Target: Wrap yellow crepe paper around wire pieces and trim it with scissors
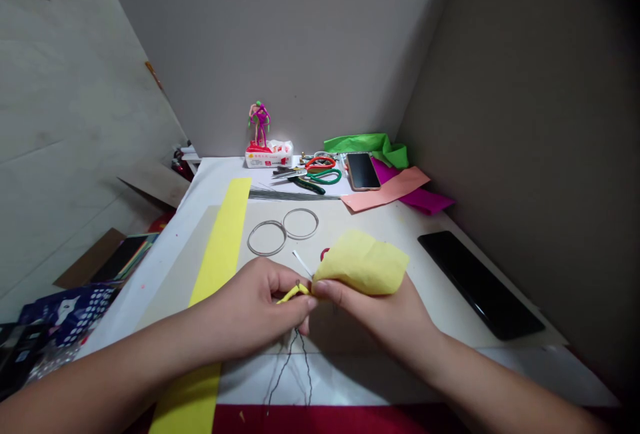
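My left hand is closed in a pinch on a thin wire frame, part of which is wrapped in yellow paper. Two dark twisted wire ends hang below the fingers. My right hand pinches a yellow crepe paper strip at its left end, against the wrapped wire; the loose part of the strip lies over the hand. A narrow pale pointed piece and a bit of a red ring stick out by the right fingers. What these belong to is hidden.
A long yellow paper strip runs under my left forearm. Beyond the hands lie two wire coils, scissors, a phone, a tissue pack and a wrapped-wire figure. A black slab lies right.
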Action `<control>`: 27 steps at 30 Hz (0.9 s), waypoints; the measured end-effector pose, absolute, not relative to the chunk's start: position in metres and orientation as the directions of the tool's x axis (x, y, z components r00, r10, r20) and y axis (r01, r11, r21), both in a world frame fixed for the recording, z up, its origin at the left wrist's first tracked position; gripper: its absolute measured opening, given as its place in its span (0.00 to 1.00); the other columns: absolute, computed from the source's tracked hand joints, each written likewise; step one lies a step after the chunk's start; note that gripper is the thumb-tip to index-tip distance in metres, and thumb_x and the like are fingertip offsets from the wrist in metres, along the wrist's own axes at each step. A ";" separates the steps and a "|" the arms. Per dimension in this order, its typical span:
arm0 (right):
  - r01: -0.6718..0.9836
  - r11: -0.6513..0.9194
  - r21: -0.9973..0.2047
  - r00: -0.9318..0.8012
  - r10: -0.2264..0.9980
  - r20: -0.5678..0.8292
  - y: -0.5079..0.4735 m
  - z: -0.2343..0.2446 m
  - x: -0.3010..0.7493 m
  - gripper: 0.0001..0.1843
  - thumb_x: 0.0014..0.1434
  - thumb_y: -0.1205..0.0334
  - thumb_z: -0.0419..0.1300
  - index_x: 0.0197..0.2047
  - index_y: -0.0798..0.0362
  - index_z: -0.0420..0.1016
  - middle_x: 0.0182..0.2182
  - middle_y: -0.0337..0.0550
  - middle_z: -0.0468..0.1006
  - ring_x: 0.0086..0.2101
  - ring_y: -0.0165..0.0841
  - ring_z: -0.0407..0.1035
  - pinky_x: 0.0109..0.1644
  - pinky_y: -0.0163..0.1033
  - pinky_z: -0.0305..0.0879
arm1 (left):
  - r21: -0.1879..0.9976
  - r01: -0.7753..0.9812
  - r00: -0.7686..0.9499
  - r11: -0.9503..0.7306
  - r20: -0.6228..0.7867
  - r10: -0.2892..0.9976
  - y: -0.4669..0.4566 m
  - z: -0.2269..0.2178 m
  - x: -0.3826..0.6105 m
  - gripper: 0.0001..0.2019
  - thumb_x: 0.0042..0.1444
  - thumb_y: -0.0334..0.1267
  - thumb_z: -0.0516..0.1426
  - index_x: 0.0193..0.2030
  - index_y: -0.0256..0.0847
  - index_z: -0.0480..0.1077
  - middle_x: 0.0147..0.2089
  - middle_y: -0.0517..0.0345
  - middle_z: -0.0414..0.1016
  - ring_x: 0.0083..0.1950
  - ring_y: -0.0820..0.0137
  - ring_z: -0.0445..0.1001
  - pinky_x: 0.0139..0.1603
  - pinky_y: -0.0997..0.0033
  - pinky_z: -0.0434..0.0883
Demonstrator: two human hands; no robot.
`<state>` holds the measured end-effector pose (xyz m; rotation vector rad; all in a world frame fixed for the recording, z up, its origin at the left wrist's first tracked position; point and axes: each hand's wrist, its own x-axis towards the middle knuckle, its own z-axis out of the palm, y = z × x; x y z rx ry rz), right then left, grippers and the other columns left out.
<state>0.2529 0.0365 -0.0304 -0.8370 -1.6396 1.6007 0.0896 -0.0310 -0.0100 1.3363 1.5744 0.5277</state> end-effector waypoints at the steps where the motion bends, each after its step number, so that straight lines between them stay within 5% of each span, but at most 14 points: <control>1: -0.032 0.044 -0.999 -0.551 0.833 0.054 0.036 -0.031 0.254 0.05 0.45 0.65 0.69 0.29 0.53 0.78 0.28 0.39 0.81 0.31 0.33 0.75 0.36 0.33 0.72 | 0.816 0.495 0.077 0.300 -0.385 0.920 -0.031 -0.009 0.090 0.15 0.56 0.40 0.52 0.25 0.35 0.73 0.19 0.64 0.63 0.20 0.77 0.55 0.22 0.77 0.54; 4: -0.086 0.040 -0.996 -0.561 0.824 0.082 0.041 -0.033 0.260 0.05 0.49 0.62 0.68 0.30 0.53 0.79 0.29 0.40 0.81 0.32 0.34 0.75 0.37 0.35 0.71 | 0.838 0.483 0.107 0.254 -0.344 0.933 -0.030 -0.006 0.088 0.15 0.57 0.40 0.53 0.25 0.35 0.74 0.22 0.59 0.70 0.24 0.75 0.63 0.26 0.76 0.59; 8: -0.188 -0.150 -0.971 -0.716 0.698 0.031 0.055 -0.036 0.264 0.10 0.54 0.56 0.65 0.38 0.51 0.79 0.33 0.41 0.80 0.35 0.33 0.73 0.42 0.36 0.68 | 0.844 0.491 0.059 0.215 -0.278 0.959 -0.030 -0.001 0.085 0.17 0.58 0.42 0.53 0.24 0.36 0.75 0.24 0.57 0.74 0.27 0.73 0.67 0.28 0.76 0.61; 12: -0.133 -0.287 -0.949 -0.833 0.551 -0.049 0.058 -0.038 0.261 0.13 0.52 0.57 0.67 0.39 0.56 0.80 0.30 0.41 0.78 0.29 0.27 0.69 0.34 0.32 0.65 | 0.882 0.441 0.040 0.165 -0.203 0.978 -0.029 0.002 0.085 0.16 0.58 0.39 0.54 0.24 0.36 0.75 0.28 0.57 0.77 0.30 0.73 0.71 0.32 0.77 0.65; 17: -0.121 -0.332 -0.935 -0.775 0.620 -0.120 0.052 -0.043 0.259 0.13 0.53 0.56 0.66 0.30 0.59 0.79 0.25 0.43 0.78 0.25 0.27 0.68 0.33 0.33 0.65 | 0.907 0.398 0.057 0.138 -0.174 0.983 -0.028 0.000 0.086 0.15 0.59 0.37 0.54 0.25 0.36 0.74 0.33 0.57 0.80 0.35 0.72 0.75 0.37 0.77 0.68; 27: -0.074 -0.149 -0.986 -0.719 0.693 -0.051 0.054 -0.036 0.261 0.11 0.52 0.56 0.66 0.29 0.56 0.81 0.26 0.43 0.81 0.27 0.30 0.73 0.35 0.35 0.69 | 0.896 0.423 0.006 0.138 -0.156 0.988 -0.029 -0.002 0.088 0.13 0.58 0.35 0.55 0.25 0.37 0.76 0.31 0.58 0.80 0.32 0.73 0.75 0.33 0.79 0.69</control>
